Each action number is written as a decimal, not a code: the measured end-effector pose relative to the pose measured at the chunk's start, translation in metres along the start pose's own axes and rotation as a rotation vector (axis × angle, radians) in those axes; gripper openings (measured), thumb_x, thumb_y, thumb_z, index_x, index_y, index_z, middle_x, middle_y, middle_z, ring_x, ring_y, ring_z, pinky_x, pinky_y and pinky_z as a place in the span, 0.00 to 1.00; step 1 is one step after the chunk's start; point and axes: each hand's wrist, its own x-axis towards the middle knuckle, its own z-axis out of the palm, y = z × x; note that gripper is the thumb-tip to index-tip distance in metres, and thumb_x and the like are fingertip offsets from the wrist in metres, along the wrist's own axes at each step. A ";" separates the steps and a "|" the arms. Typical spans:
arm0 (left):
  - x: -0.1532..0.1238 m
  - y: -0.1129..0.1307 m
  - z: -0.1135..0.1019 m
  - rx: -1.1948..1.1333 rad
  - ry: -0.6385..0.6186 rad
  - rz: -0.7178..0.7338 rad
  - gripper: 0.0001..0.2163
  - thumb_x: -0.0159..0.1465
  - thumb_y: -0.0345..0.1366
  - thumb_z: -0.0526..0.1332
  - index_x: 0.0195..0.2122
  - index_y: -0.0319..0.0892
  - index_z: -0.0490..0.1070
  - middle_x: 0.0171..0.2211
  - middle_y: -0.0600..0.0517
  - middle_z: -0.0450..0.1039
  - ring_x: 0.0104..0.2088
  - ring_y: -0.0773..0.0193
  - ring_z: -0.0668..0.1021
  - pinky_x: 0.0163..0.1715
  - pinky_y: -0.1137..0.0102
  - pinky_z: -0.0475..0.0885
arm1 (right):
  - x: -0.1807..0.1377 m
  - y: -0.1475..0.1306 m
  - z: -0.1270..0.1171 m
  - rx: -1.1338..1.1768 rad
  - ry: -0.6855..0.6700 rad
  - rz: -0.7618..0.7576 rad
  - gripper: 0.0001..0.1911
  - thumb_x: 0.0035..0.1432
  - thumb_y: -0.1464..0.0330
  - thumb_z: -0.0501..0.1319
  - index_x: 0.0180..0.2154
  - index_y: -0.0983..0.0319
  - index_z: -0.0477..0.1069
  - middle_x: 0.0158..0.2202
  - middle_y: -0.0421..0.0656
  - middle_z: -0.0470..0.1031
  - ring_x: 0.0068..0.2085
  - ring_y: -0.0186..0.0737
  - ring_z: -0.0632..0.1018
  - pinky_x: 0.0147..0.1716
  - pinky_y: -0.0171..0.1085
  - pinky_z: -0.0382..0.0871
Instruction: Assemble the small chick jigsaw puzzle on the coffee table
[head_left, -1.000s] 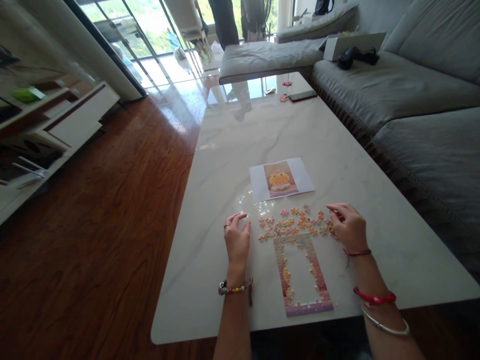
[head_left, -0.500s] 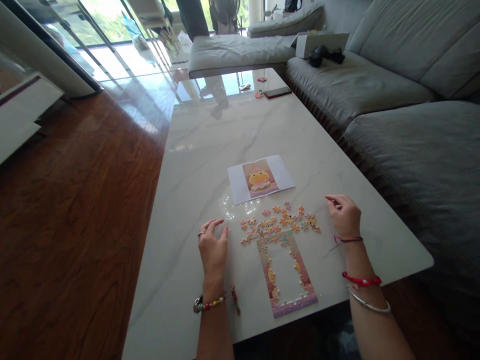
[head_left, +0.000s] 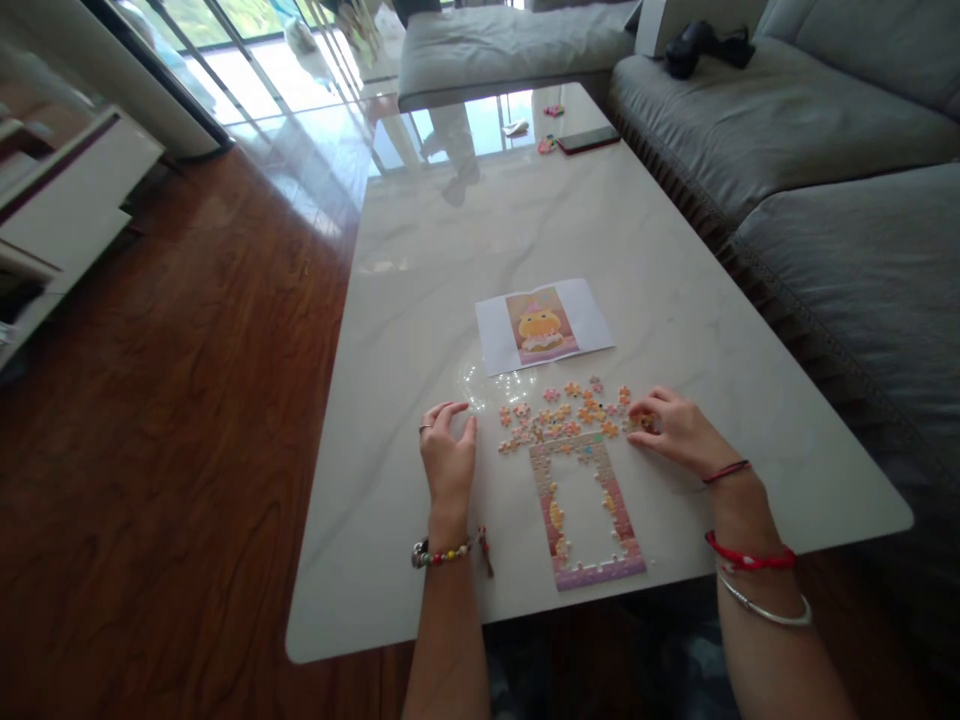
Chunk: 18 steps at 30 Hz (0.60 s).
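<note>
My left hand (head_left: pixel 448 455) rests on the table left of the loose puzzle pieces, its fingers curved and apart, holding nothing. At the right end of the pile of jigsaw pieces (head_left: pixel 589 410) is my right hand (head_left: pixel 679 430). Its thumb and fingers are apart around a few pieces lying there; I see none lifted. Between my arms lies a partly assembled jigsaw puzzle (head_left: pixel 600 577), a rectangular border with a hollow middle. Beyond the pile lies a paper sheet (head_left: pixel 491 335) with a printed picture of a yellow cartoon figure.
The white marble-patterned table (head_left: pixel 420 260) has a phone (head_left: pixel 589 140) and small colourful items (head_left: pixel 553 111) at its far end. A grey sofa (head_left: pixel 840 240) runs along the right side. Wooden floor (head_left: pixel 187 450) lies to the left.
My right hand has moved left onto the right end of the pile and opened its fingers around pieces. My left hand stays beside the pile. The view has tilted down.
</note>
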 end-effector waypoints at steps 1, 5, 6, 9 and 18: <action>-0.001 0.001 0.000 -0.004 -0.002 0.004 0.08 0.54 0.33 0.57 0.35 0.41 0.71 0.39 0.48 0.67 0.43 0.60 0.70 0.47 0.64 0.64 | 0.000 0.001 0.002 -0.018 -0.005 0.000 0.07 0.43 0.67 0.62 0.28 0.61 0.71 0.32 0.41 0.69 0.32 0.36 0.72 0.35 0.36 0.65; -0.009 0.008 0.001 -0.025 -0.006 0.021 0.07 0.54 0.32 0.57 0.35 0.41 0.71 0.39 0.48 0.68 0.43 0.60 0.71 0.46 0.64 0.65 | -0.001 -0.002 0.004 -0.010 0.016 -0.025 0.06 0.45 0.66 0.61 0.28 0.62 0.70 0.31 0.42 0.68 0.32 0.36 0.72 0.32 0.36 0.65; -0.011 0.010 0.001 -0.035 -0.015 0.028 0.07 0.55 0.31 0.57 0.35 0.41 0.71 0.39 0.48 0.68 0.42 0.60 0.71 0.46 0.64 0.65 | -0.001 -0.005 0.004 0.013 0.040 -0.040 0.07 0.46 0.66 0.60 0.29 0.62 0.70 0.31 0.42 0.68 0.32 0.37 0.71 0.32 0.37 0.66; -0.022 0.018 0.003 -0.105 -0.107 0.078 0.07 0.55 0.32 0.57 0.35 0.42 0.71 0.38 0.49 0.68 0.39 0.63 0.72 0.42 0.66 0.68 | -0.001 -0.027 0.008 0.097 0.118 -0.130 0.08 0.47 0.66 0.60 0.32 0.61 0.69 0.33 0.43 0.68 0.36 0.39 0.71 0.37 0.38 0.66; -0.056 0.023 0.006 -0.162 -0.274 0.260 0.08 0.56 0.28 0.56 0.37 0.44 0.70 0.38 0.50 0.67 0.39 0.65 0.72 0.43 0.67 0.68 | -0.012 -0.081 0.048 0.013 0.070 -0.231 0.08 0.47 0.71 0.60 0.34 0.61 0.68 0.38 0.46 0.68 0.43 0.44 0.68 0.42 0.44 0.61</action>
